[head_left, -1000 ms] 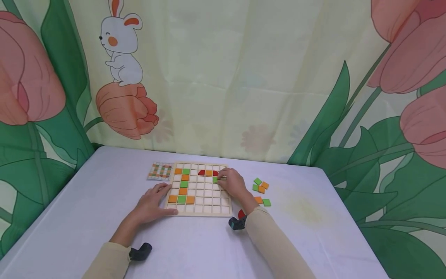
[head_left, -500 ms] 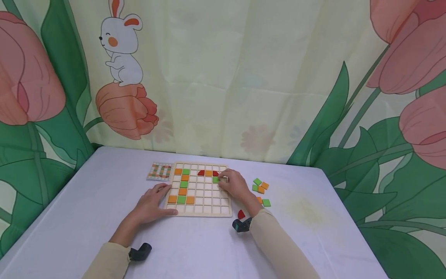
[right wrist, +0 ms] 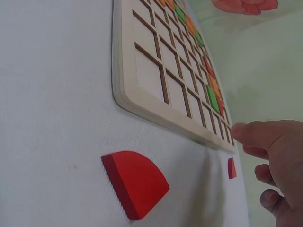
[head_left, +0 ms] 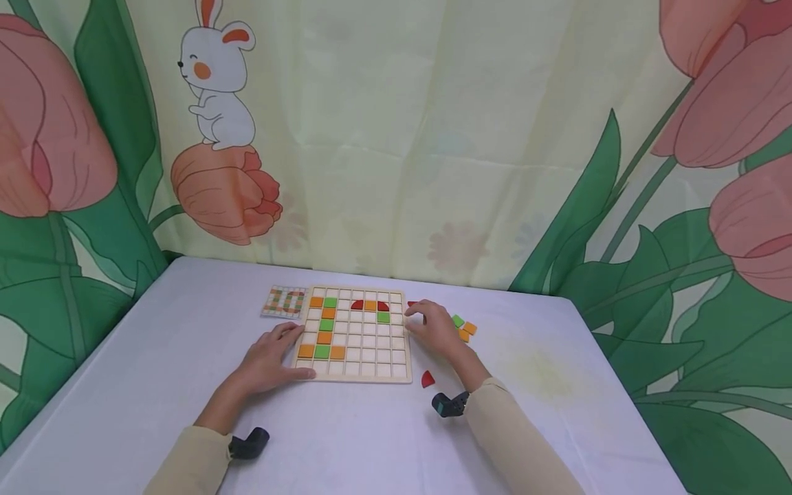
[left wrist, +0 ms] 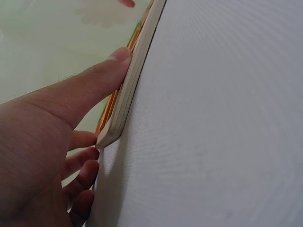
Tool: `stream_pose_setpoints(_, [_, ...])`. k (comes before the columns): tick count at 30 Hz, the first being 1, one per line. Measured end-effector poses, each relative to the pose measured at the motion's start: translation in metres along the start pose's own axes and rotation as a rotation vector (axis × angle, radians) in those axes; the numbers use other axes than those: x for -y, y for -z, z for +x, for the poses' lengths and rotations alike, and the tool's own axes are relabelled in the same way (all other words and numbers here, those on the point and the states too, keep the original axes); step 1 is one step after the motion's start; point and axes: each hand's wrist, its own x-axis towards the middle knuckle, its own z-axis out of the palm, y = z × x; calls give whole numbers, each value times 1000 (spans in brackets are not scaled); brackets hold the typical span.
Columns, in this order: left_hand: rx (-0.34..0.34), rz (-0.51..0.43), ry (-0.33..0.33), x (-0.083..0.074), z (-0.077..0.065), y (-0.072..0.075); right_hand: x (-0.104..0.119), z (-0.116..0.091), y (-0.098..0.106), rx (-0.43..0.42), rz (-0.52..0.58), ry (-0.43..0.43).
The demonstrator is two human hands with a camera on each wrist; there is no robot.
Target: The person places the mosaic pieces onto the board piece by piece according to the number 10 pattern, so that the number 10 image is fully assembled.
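A wooden grid board [head_left: 359,379] lies on the table, with orange and green squares in a column at its left. At its upper right are an orange tile [head_left: 370,305] between two red quarter-circle pieces and a green tile [head_left: 383,317]. My left hand [head_left: 269,361] rests at the board's lower left corner, its thumb [left wrist: 99,82] on the front edge and its fingers along the left side. Beside the right edge hovers my right hand [head_left: 438,331], thumb and fingers apart, no piece visible between them. A red quarter-circle piece [right wrist: 231,168] lies just beyond it.
Another red quarter-circle piece [head_left: 428,379] lies off the board's lower right corner. Several loose orange and green tiles [head_left: 470,328] are to the right, partly hidden by the right hand. A pattern card [head_left: 284,301] sits at the board's upper left. A printed curtain hangs behind the table.
My right hand has moved right, off the green tile at the board's upper right, to beside the edge. That tile stays in its cell. The left hand has not moved.
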Motion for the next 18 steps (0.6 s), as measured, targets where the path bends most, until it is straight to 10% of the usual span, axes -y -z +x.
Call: stream_pose_setpoints(18, [13,-5,-8,-1,1,2,-41,-22,23,-64,16,-136])
